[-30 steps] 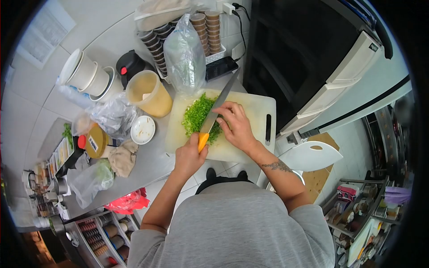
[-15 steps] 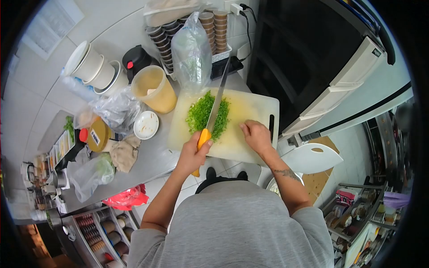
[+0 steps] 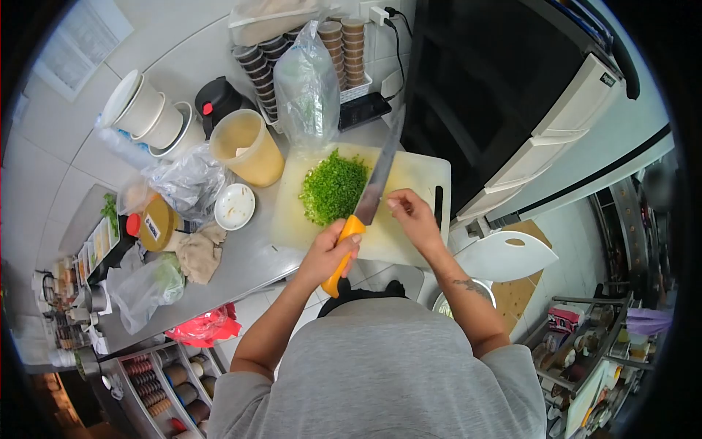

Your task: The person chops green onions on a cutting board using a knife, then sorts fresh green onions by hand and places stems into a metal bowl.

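My left hand is wrapped around the yellow handle of a large kitchen knife. The blade is tilted away from me, over the right side of a heap of finely chopped green herbs. That heap sits on a pale cutting board. Just right of the blade, my right hand hovers over the board with loosely bent fingers, a little apart and holding nothing. Its fingertips are close to the blade's lower part.
Behind the board stand a clear plastic bag, stacked sauce cups and a phone. To the left are a yellowish plastic tub, a small white dish and a cloth. A dark-fronted appliance borders the right.
The knife has moved right and toward me, off the middle of the herbs. My right hand has shifted up slightly, its fingers loosening from a closed curl beside the blade.
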Motion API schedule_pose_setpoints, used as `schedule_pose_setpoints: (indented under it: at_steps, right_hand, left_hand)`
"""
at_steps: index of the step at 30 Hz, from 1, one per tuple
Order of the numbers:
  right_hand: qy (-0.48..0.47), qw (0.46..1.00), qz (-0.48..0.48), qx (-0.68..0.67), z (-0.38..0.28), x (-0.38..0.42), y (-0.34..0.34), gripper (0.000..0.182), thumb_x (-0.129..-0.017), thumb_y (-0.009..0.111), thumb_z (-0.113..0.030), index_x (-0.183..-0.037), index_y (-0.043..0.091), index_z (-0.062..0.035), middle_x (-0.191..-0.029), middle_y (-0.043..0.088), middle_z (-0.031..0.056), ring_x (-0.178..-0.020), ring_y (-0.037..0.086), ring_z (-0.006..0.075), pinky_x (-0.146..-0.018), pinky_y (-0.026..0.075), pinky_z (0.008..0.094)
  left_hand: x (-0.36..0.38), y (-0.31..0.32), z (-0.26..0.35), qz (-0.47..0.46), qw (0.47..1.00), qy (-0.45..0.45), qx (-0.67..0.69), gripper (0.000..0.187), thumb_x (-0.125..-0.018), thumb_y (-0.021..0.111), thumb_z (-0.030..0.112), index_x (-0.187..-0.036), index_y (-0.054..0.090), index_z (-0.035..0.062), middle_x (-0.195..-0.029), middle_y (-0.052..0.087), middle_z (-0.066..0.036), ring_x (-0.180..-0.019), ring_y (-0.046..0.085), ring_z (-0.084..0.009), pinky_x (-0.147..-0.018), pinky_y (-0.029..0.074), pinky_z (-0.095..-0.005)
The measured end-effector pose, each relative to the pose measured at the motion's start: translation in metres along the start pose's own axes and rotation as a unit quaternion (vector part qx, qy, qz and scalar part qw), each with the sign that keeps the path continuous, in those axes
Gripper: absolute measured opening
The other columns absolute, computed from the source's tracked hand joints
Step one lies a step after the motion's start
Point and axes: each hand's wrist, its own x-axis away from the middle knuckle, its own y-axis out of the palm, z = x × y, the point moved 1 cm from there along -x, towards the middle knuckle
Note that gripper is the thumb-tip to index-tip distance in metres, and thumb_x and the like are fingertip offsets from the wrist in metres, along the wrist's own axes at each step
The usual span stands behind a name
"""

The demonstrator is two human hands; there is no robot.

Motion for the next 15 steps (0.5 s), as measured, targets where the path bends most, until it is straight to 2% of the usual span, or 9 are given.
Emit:
schedule_pose_setpoints:
  at_steps: [3, 6, 7, 9, 10, 11, 13, 15]
  right_hand:
    - [0.011, 0.999, -0.032, -0.037, 0.001, -0.005, 0.010, 0.015, -0.092, 0.066, -0.015, -0.090, 0.060, -0.0011, -0.079, 0.061, 0.0006, -0.072, 0.055, 0.0087, -0.065, 0.045, 0.0262]
    - [0.016, 0.999, -0.043, 0.008, 0.006, -0.007, 0.009, 0.017, -0.089, 0.068, -0.016, -0.088, 0.059, -0.0017, -0.076, 0.060, 0.0034, -0.069, 0.057, 0.0141, -0.065, 0.045, 0.0290]
    - [0.015, 0.993, -0.046, 0.105, 0.000, -0.006, 0.006, 0.017, -0.087, 0.069, -0.016, -0.087, 0.059, -0.0022, -0.076, 0.060, 0.0049, -0.071, 0.058, 0.0172, -0.066, 0.046, 0.0308]
    - [0.012, 0.955, -0.051, 0.294, -0.017, -0.002, -0.003, 0.017, -0.084, 0.071, -0.016, -0.086, 0.060, -0.0033, -0.078, 0.060, 0.0077, -0.074, 0.060, 0.0234, -0.068, 0.047, 0.0344]
    - [-0.015, 0.948, -0.048, 0.314, -0.013, -0.002, -0.006, 0.017, -0.082, 0.072, -0.016, -0.087, 0.061, -0.0038, -0.080, 0.060, 0.0087, -0.077, 0.060, 0.0259, -0.070, 0.048, 0.0361]
    - [-0.042, 0.941, -0.044, 0.334, -0.005, -0.003, -0.010, 0.017, -0.080, 0.072, -0.016, -0.088, 0.063, -0.0044, -0.083, 0.060, 0.0097, -0.080, 0.060, 0.0283, -0.071, 0.048, 0.0379]
    - [-0.113, 0.935, -0.015, 0.336, -0.001, -0.001, -0.015, 0.018, -0.077, 0.073, -0.016, -0.092, 0.067, -0.0067, -0.089, 0.061, 0.0095, -0.087, 0.061, 0.0308, -0.074, 0.049, 0.0416]
    - [-0.106, 0.930, -0.014, 0.351, 0.007, -0.003, -0.022, 0.019, -0.078, 0.072, -0.016, -0.093, 0.067, -0.0066, -0.089, 0.061, 0.0101, -0.086, 0.061, 0.0316, -0.074, 0.049, 0.0418]
  left_hand:
    - [0.001, 0.003, 0.003, -0.003, 1.000, -0.005, 0.012, 0.011, -0.099, 0.050, 0.017, -0.099, 0.049, 0.0060, -0.072, 0.054, -0.004, -0.043, 0.048, -0.0107, -0.040, 0.039, -0.0244]
    - [0.005, -0.009, 0.002, 0.014, 1.000, -0.013, -0.021, 0.014, -0.098, 0.053, 0.018, -0.103, 0.051, 0.0046, -0.073, 0.056, -0.007, -0.047, 0.052, -0.0133, -0.043, 0.043, -0.0268]
    - [0.007, -0.017, 0.002, 0.020, 0.999, -0.017, -0.041, 0.017, -0.097, 0.055, 0.018, -0.105, 0.052, 0.0037, -0.073, 0.058, -0.008, -0.049, 0.055, -0.0148, -0.045, 0.044, -0.0283]
    - [0.019, -0.029, 0.007, 0.106, 0.950, 0.080, -0.282, 0.026, -0.093, 0.061, 0.020, -0.110, 0.053, 0.0016, -0.077, 0.060, -0.012, -0.058, 0.060, -0.0186, -0.053, 0.048, -0.0322]
    - [0.027, -0.035, 0.011, 0.148, 0.897, 0.126, -0.396, 0.031, -0.091, 0.063, 0.020, -0.113, 0.054, 0.0006, -0.079, 0.061, -0.014, -0.062, 0.063, -0.0205, -0.057, 0.050, -0.0342]
    - [0.036, -0.043, 0.016, 0.156, 0.903, 0.093, -0.389, 0.041, -0.086, 0.068, 0.020, -0.118, 0.054, -0.0005, -0.083, 0.063, -0.019, -0.075, 0.066, -0.0293, -0.067, 0.051, -0.0389]
    - [0.053, -0.064, 0.011, 0.179, 0.862, 0.109, -0.461, 0.040, -0.086, 0.068, 0.019, -0.118, 0.053, 0.0003, -0.084, 0.064, -0.021, -0.076, 0.066, -0.0350, -0.067, 0.051, -0.0405]
    - [0.074, -0.081, 0.008, 0.194, 0.829, 0.106, -0.514, 0.040, -0.086, 0.068, 0.019, -0.118, 0.052, 0.0016, -0.085, 0.065, -0.022, -0.077, 0.065, -0.0398, -0.067, 0.051, -0.0436]
